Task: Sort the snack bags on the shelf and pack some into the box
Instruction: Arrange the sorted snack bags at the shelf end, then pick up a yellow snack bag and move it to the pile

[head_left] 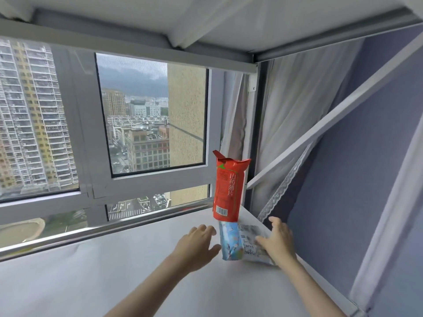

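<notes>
Shelf: we see a white fabric shelf (128, 259) filling the lower half of the frame, with a chrome rail (103, 229) along its far edge.
Red bag: a tall red snack bag (227, 191) stands upright right of centre, near the shelf's far right corner, its torn top flared open and a barcode low on its side.
Blue bag: a pale blue and white snack bag (233, 244) lies on the shelf at the foot of the red bag; we cannot tell whether the two touch.
Left hand: our left hand (196, 247) reaches in from the lower middle, fingers straight and spread, holding nothing, its fingertips just beside the blue bag's left end.
Right hand: our right hand (278, 242) lies on the right side of the blue bag, fingers stretched out and pressing on the printed panel, not curled round it.
Window: a grey-framed window (151, 115) takes the left and centre of the frame, with tower blocks beyond.
Right side: a white curtain (295, 106) hangs at upper right, beside a blue-grey fabric wall (366, 179) crossed by a white slanting bar (332, 120).
Top: a white fabric layer (229, 17) spans the upper edge.
</notes>
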Tool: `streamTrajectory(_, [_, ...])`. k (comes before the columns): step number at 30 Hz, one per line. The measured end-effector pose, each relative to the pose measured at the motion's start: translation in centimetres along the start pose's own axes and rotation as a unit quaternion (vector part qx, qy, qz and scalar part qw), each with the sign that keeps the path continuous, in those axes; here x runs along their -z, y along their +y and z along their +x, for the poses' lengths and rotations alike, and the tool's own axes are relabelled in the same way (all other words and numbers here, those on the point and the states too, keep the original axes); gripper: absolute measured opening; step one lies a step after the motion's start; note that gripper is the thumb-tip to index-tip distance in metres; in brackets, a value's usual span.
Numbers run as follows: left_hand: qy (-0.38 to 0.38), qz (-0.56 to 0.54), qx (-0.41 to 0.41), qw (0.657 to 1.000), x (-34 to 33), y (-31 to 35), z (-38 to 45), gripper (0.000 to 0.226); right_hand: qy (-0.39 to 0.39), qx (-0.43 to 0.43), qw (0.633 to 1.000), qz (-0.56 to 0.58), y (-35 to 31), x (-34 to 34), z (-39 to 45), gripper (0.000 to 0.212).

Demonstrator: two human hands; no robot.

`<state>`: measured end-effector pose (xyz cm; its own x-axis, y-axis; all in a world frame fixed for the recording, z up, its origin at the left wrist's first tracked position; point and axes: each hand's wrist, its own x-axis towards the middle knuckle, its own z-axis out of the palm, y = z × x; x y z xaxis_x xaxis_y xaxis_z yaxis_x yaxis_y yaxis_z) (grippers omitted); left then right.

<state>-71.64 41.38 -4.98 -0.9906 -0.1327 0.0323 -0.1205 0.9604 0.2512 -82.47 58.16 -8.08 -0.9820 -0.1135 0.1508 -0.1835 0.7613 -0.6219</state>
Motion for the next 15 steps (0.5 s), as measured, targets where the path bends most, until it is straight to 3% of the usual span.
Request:
streamTrajectory(3, [0.008, 0.002, 0.004, 1.0, 0.2, -0.4, 0.3, 0.045, 0.017, 0.084, 0.996, 0.033, -1.9, 0.3, -0.4, 0.043])
streamTrajectory(5, [0.016, 0.002, 0.009, 1.0, 0.4, -0.9, 0.1, 0.044, -0.011, 0.133, 0.99, 0.053, -3.5, 0.4, -1.1, 0.036])
streamTrajectory(11, [0.048, 0.006, 0.041, 0.998, 1.8, -3.5, -2.9, 0.044, -0.092, 0.24, 0.966, 0.035, -8.7, -0.9, -3.8, 0.033])
streamTrajectory(15, [0.06, 0.018, 0.112, 0.992, 3.6, -7.7, -7.7, 0.044, -0.148, 0.308, 0.94, 0.012, -13.4, -3.5, -6.7, 0.033])
